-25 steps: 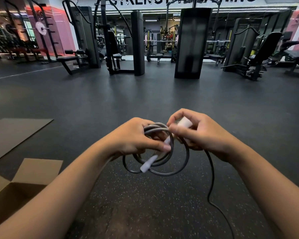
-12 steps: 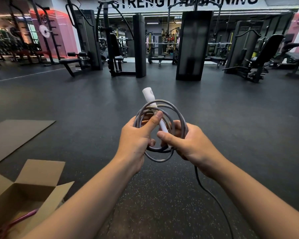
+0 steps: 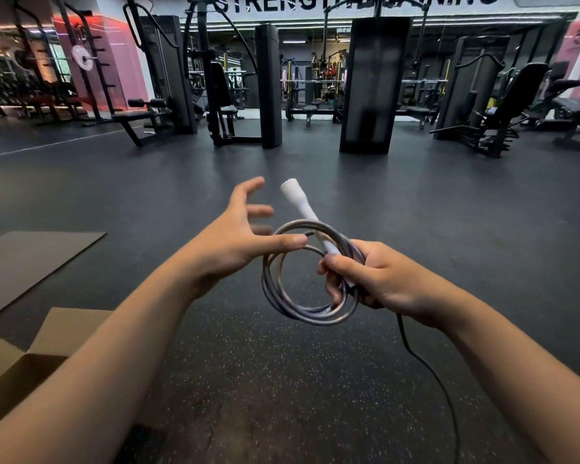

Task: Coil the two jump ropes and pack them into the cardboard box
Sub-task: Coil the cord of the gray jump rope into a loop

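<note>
A grey jump rope (image 3: 282, 296) with white handles hangs in several loops in front of me. My right hand (image 3: 379, 279) grips the coil's right side together with a white handle (image 3: 300, 204) that sticks up and away. My left hand (image 3: 238, 236) is off the rope with its fingers spread, the thumb tip close to the top of the coil. A loose dark strand (image 3: 426, 366) trails from under my right hand down to the floor. The open cardboard box (image 3: 21, 366) stands at the lower left, partly behind my left forearm; its inside is hidden.
A flat brown cardboard sheet (image 3: 31, 259) lies on the dark rubber floor at the left. Weight machines (image 3: 375, 85) and benches (image 3: 503, 105) stand in a row well beyond my hands. Open speckled floor lies between.
My left hand has let go of the coil and spread open. The coil now hangs lower from my right hand alone. The view has tilted, hiding the box's inside.
</note>
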